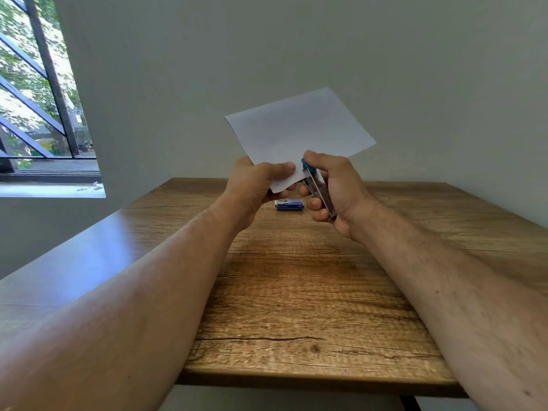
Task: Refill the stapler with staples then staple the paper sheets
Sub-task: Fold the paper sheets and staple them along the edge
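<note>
The right hand [332, 191] is seen raised above the desk [296, 292], its fingers and thumb curled round a small stapler [317, 185] with a blue tip and a metal body. The stapler is held slanted, its blue end uppermost and set against the near lower corner of the paper sheets [299, 129]. The left hand [258, 185] is seen just beside it, the same corner of the sheets being pinched between its thumb on top and its fingers underneath. The white sheets are held in the air, spread up and away from both hands, tilted toward the pale wall [296, 40] behind. Whether the stapler's mouth is closed over the paper cannot be told. Below the two hands, near the far edge of the desk and about midway along it, a small blue staple box [290, 204] is seen lying flat on the wood-grain surface, partly hidden by the left hand's fingers. Both bare forearms are stretched forward over the desk's near edge. At the far left, a window [38, 99] with dark slanted bars and green trees outside is shown.
</note>
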